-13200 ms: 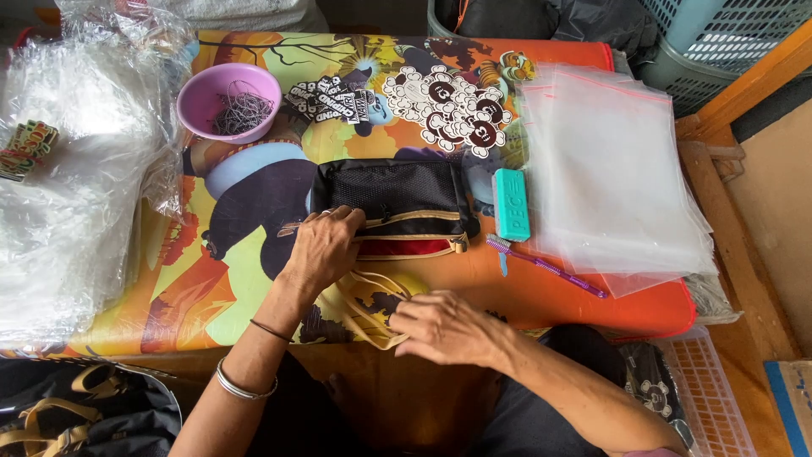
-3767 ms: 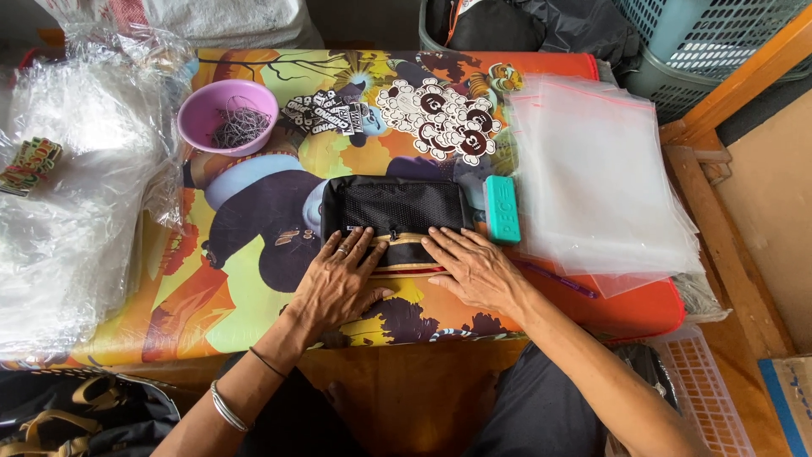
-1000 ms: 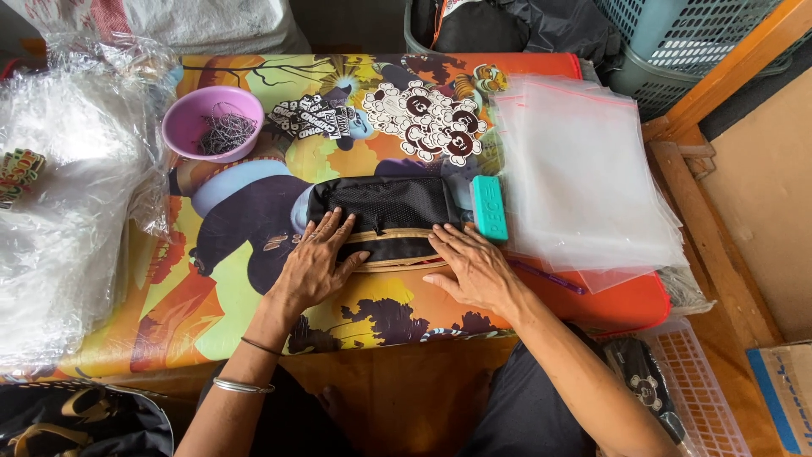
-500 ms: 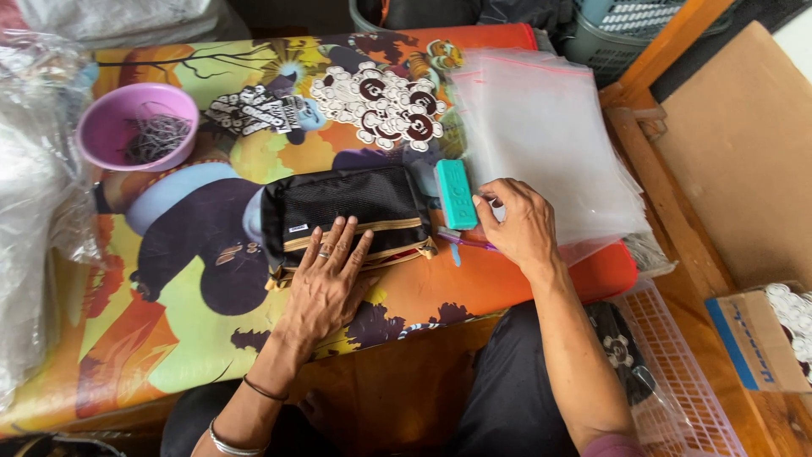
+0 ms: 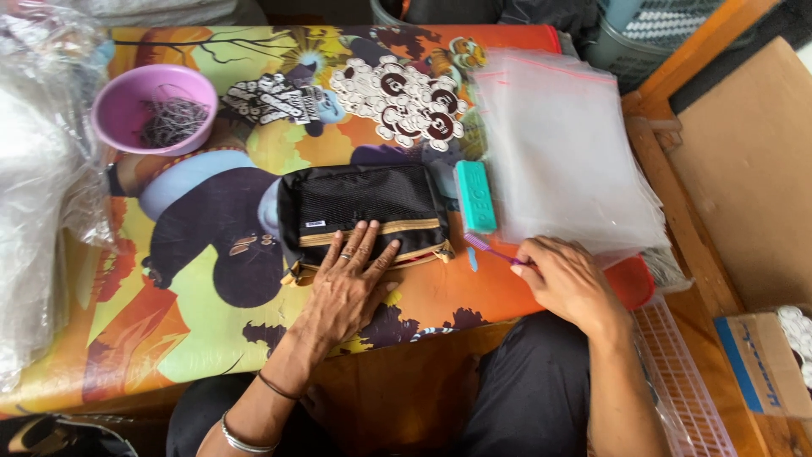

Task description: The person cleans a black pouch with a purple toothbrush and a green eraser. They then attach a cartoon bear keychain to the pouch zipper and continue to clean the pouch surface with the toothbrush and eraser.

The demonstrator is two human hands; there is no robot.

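The pouch (image 5: 359, 211) lies mid-table (image 5: 211, 338) under the left hand (image 5: 347, 288), with the block (image 5: 476, 196) just right of it. Right again lies the bag stack (image 5: 567, 152), the right hand (image 5: 571, 279) at its near edge; the bowl (image 5: 152, 108) sits far left, behind.

one head camera, looking straight down

the only view comes from the person's head, tilted steeply down over the colourful table (image 5: 211, 338) from its near edge. it sits close: the left hand (image 5: 351, 283) and right hand (image 5: 571, 279) fill the lower middle, the black pouch (image 5: 359, 199) the centre. lap and floor show below.
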